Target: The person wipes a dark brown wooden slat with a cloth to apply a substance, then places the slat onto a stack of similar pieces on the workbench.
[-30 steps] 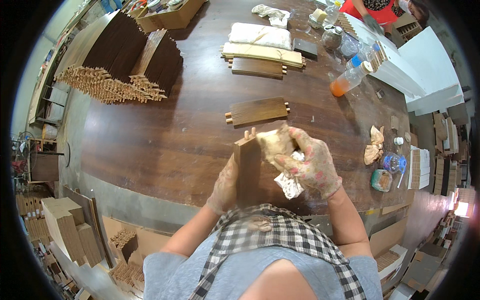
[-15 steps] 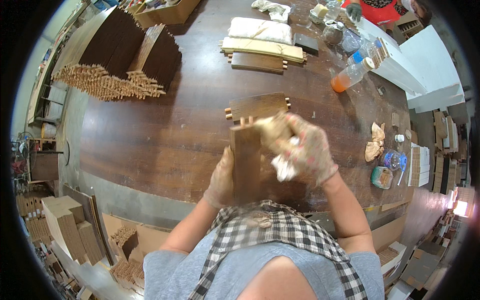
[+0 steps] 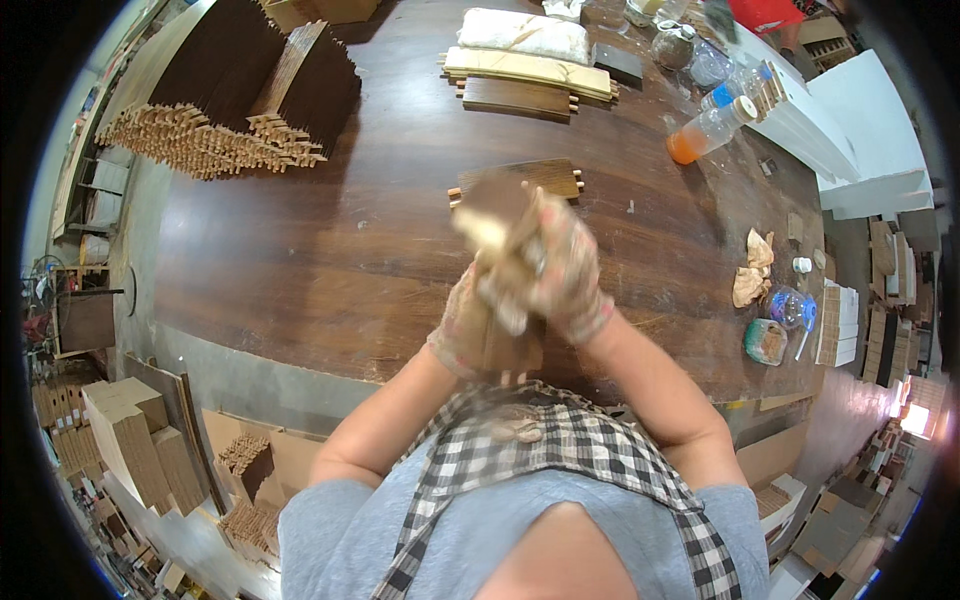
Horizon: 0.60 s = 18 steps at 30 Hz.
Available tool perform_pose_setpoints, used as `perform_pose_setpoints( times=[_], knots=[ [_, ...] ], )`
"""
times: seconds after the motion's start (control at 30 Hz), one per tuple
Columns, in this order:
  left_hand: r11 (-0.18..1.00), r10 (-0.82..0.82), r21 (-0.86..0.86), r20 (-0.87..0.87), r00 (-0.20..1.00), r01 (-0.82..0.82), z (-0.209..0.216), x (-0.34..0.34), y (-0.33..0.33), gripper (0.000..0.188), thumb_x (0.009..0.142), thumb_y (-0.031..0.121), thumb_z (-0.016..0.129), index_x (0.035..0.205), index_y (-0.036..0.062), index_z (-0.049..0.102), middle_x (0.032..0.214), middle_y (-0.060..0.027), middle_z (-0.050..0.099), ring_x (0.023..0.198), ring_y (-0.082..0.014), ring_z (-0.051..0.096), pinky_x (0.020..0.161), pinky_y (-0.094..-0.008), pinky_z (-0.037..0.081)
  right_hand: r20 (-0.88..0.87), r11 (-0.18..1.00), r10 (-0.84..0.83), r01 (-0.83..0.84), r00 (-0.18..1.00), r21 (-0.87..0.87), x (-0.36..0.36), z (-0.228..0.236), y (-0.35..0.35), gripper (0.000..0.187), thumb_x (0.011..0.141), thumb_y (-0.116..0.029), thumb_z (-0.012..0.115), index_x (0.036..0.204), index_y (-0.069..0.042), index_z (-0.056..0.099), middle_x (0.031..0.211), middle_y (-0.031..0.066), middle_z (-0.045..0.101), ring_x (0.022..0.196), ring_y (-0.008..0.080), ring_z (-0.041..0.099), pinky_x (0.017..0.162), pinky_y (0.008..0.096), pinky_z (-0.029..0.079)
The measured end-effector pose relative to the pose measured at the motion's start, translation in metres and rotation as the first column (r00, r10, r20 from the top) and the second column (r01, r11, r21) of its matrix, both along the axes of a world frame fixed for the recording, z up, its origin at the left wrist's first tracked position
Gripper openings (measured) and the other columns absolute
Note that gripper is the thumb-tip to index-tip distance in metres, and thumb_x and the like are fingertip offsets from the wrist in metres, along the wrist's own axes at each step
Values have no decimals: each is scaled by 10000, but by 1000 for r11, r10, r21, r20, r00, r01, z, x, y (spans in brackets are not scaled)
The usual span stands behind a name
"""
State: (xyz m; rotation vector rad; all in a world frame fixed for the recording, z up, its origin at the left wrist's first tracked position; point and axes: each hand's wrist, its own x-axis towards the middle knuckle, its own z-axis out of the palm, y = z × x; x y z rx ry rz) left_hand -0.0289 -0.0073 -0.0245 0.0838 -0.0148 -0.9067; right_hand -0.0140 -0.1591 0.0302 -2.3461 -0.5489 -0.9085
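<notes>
Both gloved hands are close together in front of my apron, around a dark brown wooden board (image 3: pixel 512 350) with pale dowel pegs at its near end. My left hand (image 3: pixel 462 315) is closed round the board's left side. My right hand (image 3: pixel 568 270) is closed at its upper right and presses a pale crumpled cloth (image 3: pixel 484 230), smeared by motion, against the board. Just beyond lies a similar brown board (image 3: pixel 545 180) with dowels at both ends, partly hidden by my hands. The gloves are light and stained, with reddish spots.
Tall stacks of dowelled brown boards (image 3: pixel 215 90) stand at far left. Ahead lie another brown board (image 3: pixel 515 97), a pale board (image 3: pixel 530 72) and a white wrapped bundle (image 3: pixel 525 35). Bottles, one with orange liquid (image 3: pixel 690 148), crumpled brown cloths (image 3: pixel 752 270) and a jar (image 3: pixel 765 342) are on the right.
My right hand has moved left and in against the board, bringing the cloth along. The board has turned and tilted in my left hand. The view has shifted slightly.
</notes>
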Motion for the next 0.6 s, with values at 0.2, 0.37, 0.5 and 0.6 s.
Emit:
perform_pose_setpoints(
  times=[0.2, 0.37, 0.5, 0.6],
  knots=[
    [977, -29, 209, -6, 1000, 29, 39, -9, -3, 580, 1056, 516, 356, 1411, 73, 478, 1311, -119, 588, 1147, -234, 618, 952, -385, 558, 21, 933, -144, 129, 989, 336, 46, 14, -65, 497, 925, -246, 711, 1304, -51, 456, 1063, 168, 652, 907, 251, 708, 679, 311, 642],
    [947, 143, 306, -135, 980, -96, 55, -3, -20, 522, 1064, 482, 367, 1394, 96, 491, 1275, -107, 594, 1103, -223, 613, 975, -357, 540, 16, 988, -45, 42, 999, 146, 21, 11, -3, 606, 860, -391, 744, 1276, -2, 539, 963, 146, 638, 796, 249, 661, 657, 360, 576],
    [991, 58, 112, 113, 992, -71, 5, 21, -5, 572, 1046, 542, 352, 1354, 88, 518, 1163, -108, 632, 1049, -233, 641, 951, -384, 565, -81, 899, 322, -277, 943, 340, -27, 3, 36, 693, 781, -452, 802, 1253, -5, 563, 1074, 164, 655, 990, 283, 677, 813, 390, 587],
    [963, 77, 256, 31, 997, -82, 15, 41, 4, 596, 1052, 540, 327, 1372, 69, 501, 1146, -150, 650, 984, -264, 677, 836, -393, 617, -164, 766, 493, -337, 854, 547, -41, 9, 28, 736, 753, -385, 848, 1299, -11, 526, 1127, 166, 658, 1031, 289, 675, 894, 403, 580]
  ],
)
